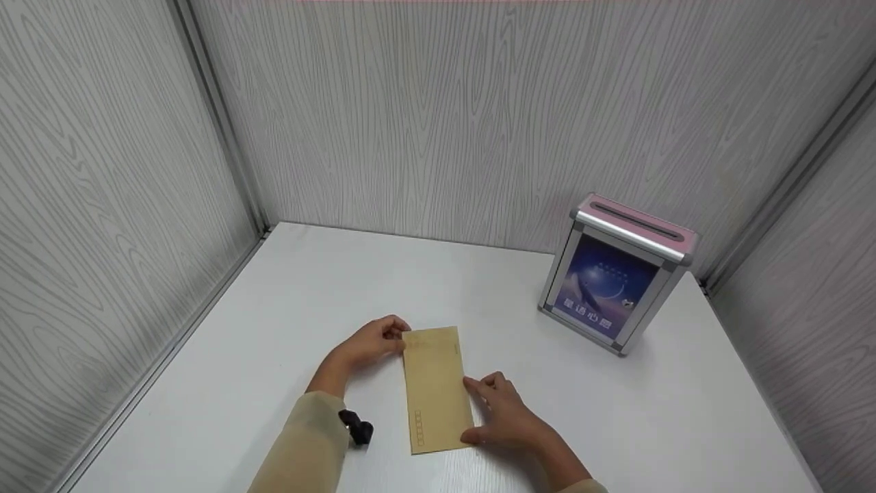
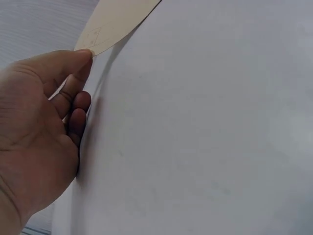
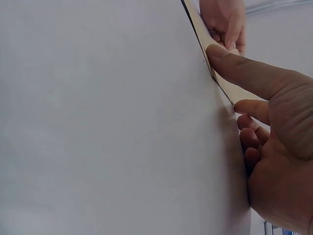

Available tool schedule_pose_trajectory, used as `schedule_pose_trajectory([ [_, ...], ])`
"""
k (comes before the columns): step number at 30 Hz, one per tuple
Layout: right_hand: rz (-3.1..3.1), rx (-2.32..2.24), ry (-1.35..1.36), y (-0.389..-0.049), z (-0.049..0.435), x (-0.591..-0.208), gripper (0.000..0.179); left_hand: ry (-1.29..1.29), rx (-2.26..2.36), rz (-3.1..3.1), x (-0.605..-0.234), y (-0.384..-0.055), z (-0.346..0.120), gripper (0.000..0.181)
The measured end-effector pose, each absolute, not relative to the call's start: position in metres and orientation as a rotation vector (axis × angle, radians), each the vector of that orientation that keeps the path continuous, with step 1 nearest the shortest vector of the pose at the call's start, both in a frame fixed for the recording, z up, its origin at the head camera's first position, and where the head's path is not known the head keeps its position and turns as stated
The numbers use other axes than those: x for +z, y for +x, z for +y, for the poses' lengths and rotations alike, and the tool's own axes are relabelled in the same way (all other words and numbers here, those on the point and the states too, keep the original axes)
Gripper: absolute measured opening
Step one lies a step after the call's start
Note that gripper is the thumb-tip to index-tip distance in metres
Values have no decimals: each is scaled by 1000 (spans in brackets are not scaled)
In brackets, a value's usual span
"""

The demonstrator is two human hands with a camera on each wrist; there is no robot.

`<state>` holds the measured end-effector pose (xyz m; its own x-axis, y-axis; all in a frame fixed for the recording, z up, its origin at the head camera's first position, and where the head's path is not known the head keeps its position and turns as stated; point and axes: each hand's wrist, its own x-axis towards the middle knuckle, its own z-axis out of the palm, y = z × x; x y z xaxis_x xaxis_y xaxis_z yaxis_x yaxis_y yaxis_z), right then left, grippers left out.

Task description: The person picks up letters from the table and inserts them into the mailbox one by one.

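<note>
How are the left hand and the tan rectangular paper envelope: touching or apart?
Touching: the left wrist view shows the left hand pinching the envelope by its edge.

A silver-framed box point(image 1: 602, 294) with a pink top point(image 1: 633, 226) stands on a white table point(image 1: 342, 267), beyond and well to the right of the right hand's fingers point(image 1: 481, 389). A dark slot point(image 1: 638, 222) lines the top; a blue-purple poster point(image 1: 602, 284) bearing white characters point(image 1: 587, 313) fronts it. Wood-grained panels point(image 1: 410, 116) rise ahead and either side of the fingers, metal strips point(image 1: 222, 116) at their corners.
</note>
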<state>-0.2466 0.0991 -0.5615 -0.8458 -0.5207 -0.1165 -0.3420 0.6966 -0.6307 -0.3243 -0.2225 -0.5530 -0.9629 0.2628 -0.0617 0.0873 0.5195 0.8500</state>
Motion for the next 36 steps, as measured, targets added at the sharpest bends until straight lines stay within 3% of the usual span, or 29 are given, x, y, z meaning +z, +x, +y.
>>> schedule_pose_trajectory([
  [13, 2575, -1011, -608, -251, 99, -566, 90, 315, 1581, 2506, -536, -319, -228, 21],
  [21, 2526, -1093, -602, -254, 104, -567, 45, 304, 1619, 2484, -508, -310, -220, 15],
  [36, 2496, -1154, -635, -257, 109, -568, 22, 398, 1643, 2538, -473, -301, -204, 17],
])
